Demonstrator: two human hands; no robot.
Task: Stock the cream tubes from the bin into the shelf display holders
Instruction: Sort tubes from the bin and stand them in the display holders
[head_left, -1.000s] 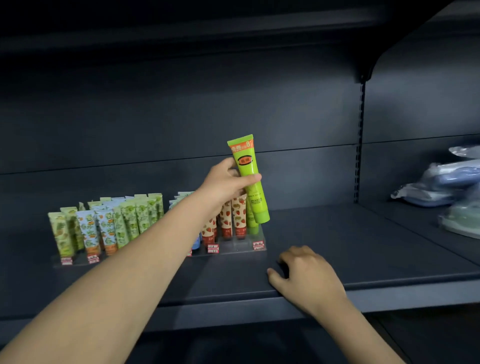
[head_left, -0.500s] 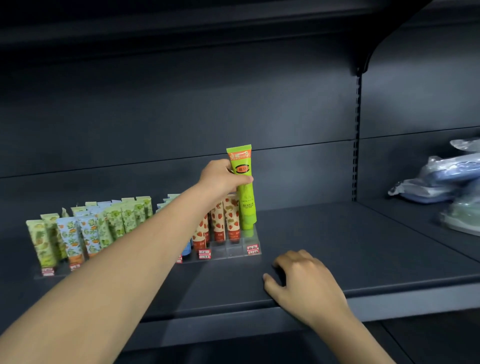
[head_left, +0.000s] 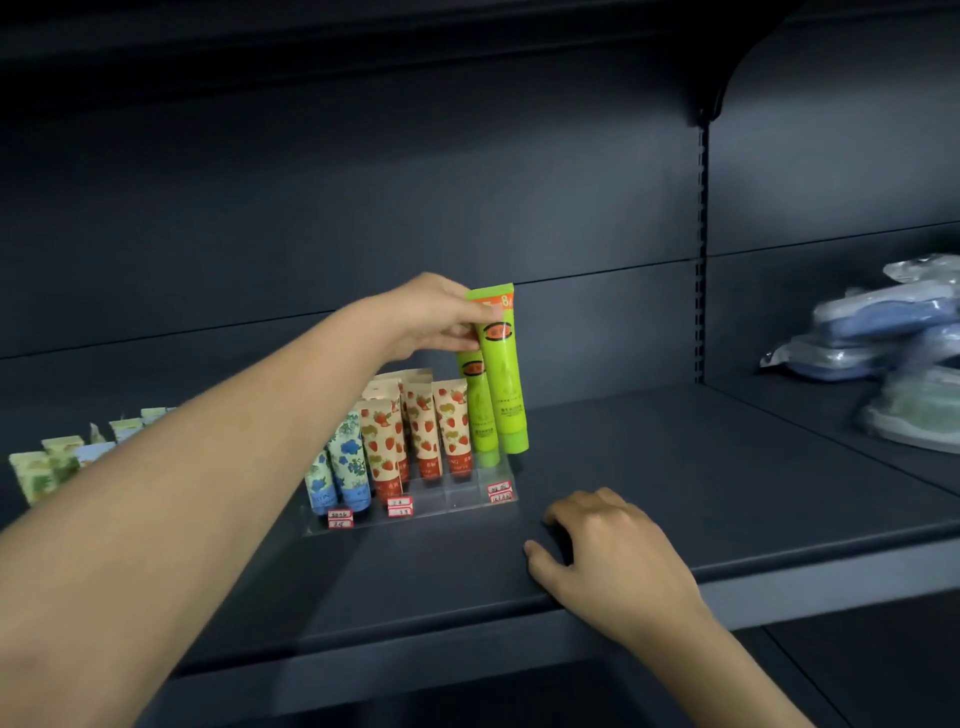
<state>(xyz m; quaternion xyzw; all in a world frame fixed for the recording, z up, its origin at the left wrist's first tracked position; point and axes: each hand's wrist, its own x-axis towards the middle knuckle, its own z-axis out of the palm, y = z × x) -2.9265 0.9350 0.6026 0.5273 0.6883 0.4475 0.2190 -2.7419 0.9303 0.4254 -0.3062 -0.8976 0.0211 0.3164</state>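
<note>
My left hand (head_left: 434, 317) pinches the top of a bright green cream tube (head_left: 503, 374), which stands cap down at the right end of a clear display holder (head_left: 457, 501). A second green tube (head_left: 478, 410) stands just to its left in the same slot. Strawberry-print tubes (head_left: 421, 426) and blue-flower tubes (head_left: 343, 462) fill the slots further left. My right hand (head_left: 608, 545) rests on the front of the dark shelf (head_left: 727, 493), its fingers loosely curled and holding nothing. The bin is out of view.
Another holder with pale green tubes (head_left: 52, 462) stands at the far left, partly hidden by my left forearm. Plastic-wrapped blue and green packs (head_left: 893, 353) are piled on the neighbouring shelf at right. A slotted upright (head_left: 701, 249) divides the two bays.
My left hand has lowered the green tube from mid-air, turned it upright and set it down at the holder's right end. My right hand has stayed on the shelf edge.
</note>
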